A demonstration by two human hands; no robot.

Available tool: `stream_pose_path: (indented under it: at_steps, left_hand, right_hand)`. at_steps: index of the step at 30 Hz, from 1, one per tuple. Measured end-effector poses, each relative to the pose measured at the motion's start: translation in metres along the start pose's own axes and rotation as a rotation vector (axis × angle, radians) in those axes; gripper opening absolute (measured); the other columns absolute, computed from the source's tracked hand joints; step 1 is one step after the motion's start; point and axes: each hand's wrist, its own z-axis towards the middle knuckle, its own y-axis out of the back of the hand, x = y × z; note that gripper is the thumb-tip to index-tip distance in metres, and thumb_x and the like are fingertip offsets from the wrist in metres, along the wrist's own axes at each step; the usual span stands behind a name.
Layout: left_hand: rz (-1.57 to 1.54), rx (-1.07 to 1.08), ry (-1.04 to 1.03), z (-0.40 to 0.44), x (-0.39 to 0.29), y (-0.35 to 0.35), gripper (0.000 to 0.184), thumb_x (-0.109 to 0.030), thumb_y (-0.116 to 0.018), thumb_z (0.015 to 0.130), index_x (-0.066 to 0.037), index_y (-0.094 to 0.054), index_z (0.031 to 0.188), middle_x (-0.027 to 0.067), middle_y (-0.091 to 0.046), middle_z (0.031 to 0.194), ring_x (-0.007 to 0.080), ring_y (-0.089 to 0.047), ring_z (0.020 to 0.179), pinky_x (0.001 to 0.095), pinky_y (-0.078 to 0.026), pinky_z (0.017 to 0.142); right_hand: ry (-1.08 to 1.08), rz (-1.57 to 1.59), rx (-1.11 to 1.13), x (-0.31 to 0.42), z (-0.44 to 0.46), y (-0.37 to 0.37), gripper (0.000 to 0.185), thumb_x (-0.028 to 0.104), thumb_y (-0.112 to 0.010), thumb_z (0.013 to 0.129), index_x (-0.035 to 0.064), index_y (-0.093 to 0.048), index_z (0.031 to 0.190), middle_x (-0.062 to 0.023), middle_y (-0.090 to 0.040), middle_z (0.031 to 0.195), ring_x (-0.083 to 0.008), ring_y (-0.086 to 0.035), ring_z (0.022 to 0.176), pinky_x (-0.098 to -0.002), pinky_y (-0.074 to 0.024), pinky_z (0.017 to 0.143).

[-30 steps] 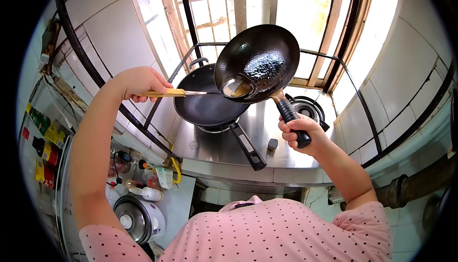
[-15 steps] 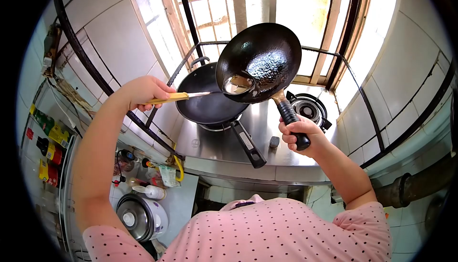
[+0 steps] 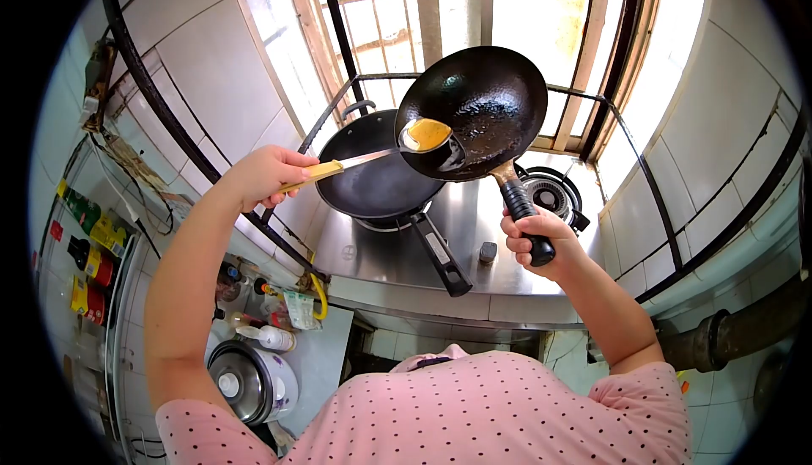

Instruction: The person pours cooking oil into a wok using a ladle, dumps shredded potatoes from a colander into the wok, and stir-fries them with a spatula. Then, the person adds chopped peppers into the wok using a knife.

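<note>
My left hand (image 3: 275, 179) is closed round the yellow handle of a metal ladle (image 3: 368, 158). Its bowl holds yellowish liquid (image 3: 429, 134) and sits at the lower left inside a dark wok (image 3: 499, 93). The wok is tilted and held in the air by my right hand (image 3: 541, 238), whose fingers wrap round its black ribbed handle. Below and to the left, a black frying pan (image 3: 364, 190) rests on the left burner, its long handle (image 3: 441, 253) pointing towards me. Part of the pan is hidden behind the ladle and the wok.
On the steel stove top (image 3: 381, 262) are a bare right burner (image 3: 550, 192) and a knob (image 3: 488, 252). A black metal frame (image 3: 626, 160) surrounds the stove. At lower left stand a rice cooker (image 3: 254, 380), a white bottle (image 3: 269, 338) and several sauce bottles (image 3: 93, 262).
The ladle's bowl has come up from the liquid in the wok and now shows yellow liquid in it. Wok and right hand have shifted slightly right.
</note>
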Motion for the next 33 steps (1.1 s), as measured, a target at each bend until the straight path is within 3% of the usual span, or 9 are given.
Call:
stream_pose_path:
  at_steps: [14, 21, 25, 28, 31, 33]
  left_hand:
    - [-0.122, -0.045, 0.011, -0.035, 0.008, 0.031, 0.039, -0.011, -0.053, 0.093, 0.002, -0.053, 0.129, 0.002, -0.052, 0.065, 0.0021, -0.037, 0.037, 0.0159, -0.032, 0.034]
    - [0.016, -0.094, 0.08, -0.036, 0.037, 0.024, 0.035, -0.011, -0.056, 0.09, 0.0, -0.059, 0.124, -0.0003, -0.053, 0.064, 0.0031, -0.037, 0.039, 0.0191, -0.029, 0.035]
    - [0.277, -0.106, 0.116, -0.025, 0.046, 0.013, 0.038, -0.014, -0.059, 0.088, -0.002, -0.059, 0.125, 0.0022, -0.055, 0.064, 0.008, -0.044, 0.044, 0.0243, -0.039, 0.042]
    - [0.646, -0.187, -0.043, -0.012, 0.059, 0.0, 0.034, -0.013, -0.058, 0.086, -0.004, -0.062, 0.119, 0.0088, -0.061, 0.068, 0.0194, -0.059, 0.055, 0.0341, -0.049, 0.053]
    - [1.168, -0.361, -0.187, -0.005, 0.06, -0.026, 0.032, -0.012, -0.057, 0.086, -0.003, -0.063, 0.117, 0.0125, -0.065, 0.079, 0.0287, -0.065, 0.075, 0.0418, -0.052, 0.066]
    - [1.199, -0.402, -0.117, -0.013, 0.045, -0.043, 0.031, -0.013, -0.057, 0.086, -0.003, -0.063, 0.115, 0.0168, -0.066, 0.087, 0.034, -0.064, 0.083, 0.0446, -0.051, 0.072]
  right_hand:
    - [0.079, -0.024, -0.018, 0.007, -0.012, 0.008, 0.032, 0.006, -0.06, 0.083, 0.0025, -0.041, 0.108, -0.0053, -0.05, 0.082, -0.0109, -0.051, 0.063, -0.0264, -0.0479, 0.051]
    - [0.105, -0.017, -0.037, 0.011, -0.019, 0.013, 0.029, 0.005, -0.06, 0.083, 0.002, -0.043, 0.107, -0.0063, -0.051, 0.082, -0.0107, -0.051, 0.063, -0.0253, -0.0504, 0.048]
    - [0.111, 0.008, -0.016, 0.011, -0.023, 0.012, 0.03, 0.006, -0.06, 0.084, 0.0007, -0.043, 0.108, -0.0067, -0.051, 0.083, -0.0109, -0.052, 0.063, -0.0257, -0.0511, 0.048]
    - [0.111, 0.022, -0.01, 0.01, -0.025, 0.012, 0.03, 0.006, -0.06, 0.084, -0.0001, -0.043, 0.108, -0.0069, -0.051, 0.083, -0.0112, -0.052, 0.063, -0.0257, -0.0512, 0.048]
    - [0.107, 0.03, 0.008, 0.009, -0.024, 0.013, 0.03, 0.005, -0.06, 0.084, -0.0007, -0.043, 0.108, -0.0069, -0.051, 0.082, -0.0113, -0.052, 0.063, -0.0256, -0.0512, 0.048]
    - [0.102, 0.021, 0.0, 0.009, -0.025, 0.011, 0.03, 0.005, -0.06, 0.083, -0.0008, -0.043, 0.108, -0.0069, -0.05, 0.082, -0.0112, -0.051, 0.063, -0.0255, -0.0513, 0.048]
